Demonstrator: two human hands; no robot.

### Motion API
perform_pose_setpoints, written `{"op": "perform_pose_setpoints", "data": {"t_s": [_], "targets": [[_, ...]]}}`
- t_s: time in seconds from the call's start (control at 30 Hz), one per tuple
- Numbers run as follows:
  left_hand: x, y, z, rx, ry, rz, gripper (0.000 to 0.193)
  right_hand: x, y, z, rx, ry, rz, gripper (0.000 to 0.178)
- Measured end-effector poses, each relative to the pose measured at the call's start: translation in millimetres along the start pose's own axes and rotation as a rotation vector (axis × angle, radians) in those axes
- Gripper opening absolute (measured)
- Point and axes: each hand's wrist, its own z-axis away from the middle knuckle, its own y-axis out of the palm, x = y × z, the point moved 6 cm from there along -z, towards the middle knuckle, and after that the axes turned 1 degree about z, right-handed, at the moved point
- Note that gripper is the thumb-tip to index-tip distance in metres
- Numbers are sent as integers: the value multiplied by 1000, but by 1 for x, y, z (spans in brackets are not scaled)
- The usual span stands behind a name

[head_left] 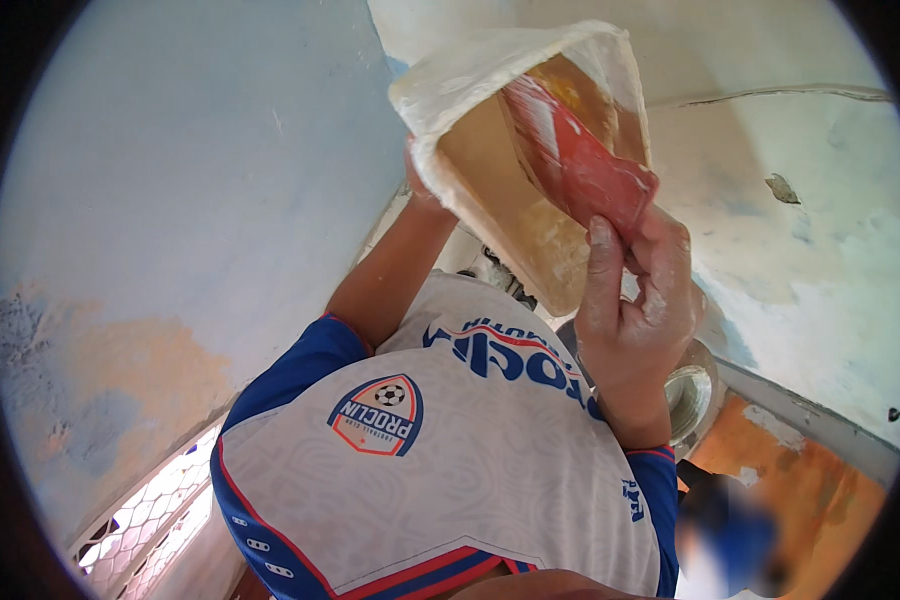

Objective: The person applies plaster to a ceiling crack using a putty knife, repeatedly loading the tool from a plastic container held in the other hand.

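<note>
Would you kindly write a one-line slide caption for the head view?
Right hand scrapes a red putty knife across a plaster-caked board gripped by the left hand.

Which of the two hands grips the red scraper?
The right hand grips the red scraper; the left hand is mostly hidden behind the plaster-caked board, supporting it.

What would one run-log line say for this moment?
left hand: holds plaster-caked board from beneath | right hand: grips red scraper, blade on board | backdrop: patchy blue wall
</note>
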Motion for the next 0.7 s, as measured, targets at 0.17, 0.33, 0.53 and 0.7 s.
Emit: {"op": "perform_pose_setpoints", "data": {"t_s": [0.17,0.33,0.53,0.7], "targets": [[-10,12,6,37,21,-73,70,13,7,-5,6,-65,79,19],[-14,23,18,46,34,-113,71,24,10,-1,40,-64,122,21],[-15,33,30,45,45,-133,72,30,9,15,46,-179,160,28],[-9,40,33,50,42,-148,73,34,1,17,57,-33,202,22]]}}
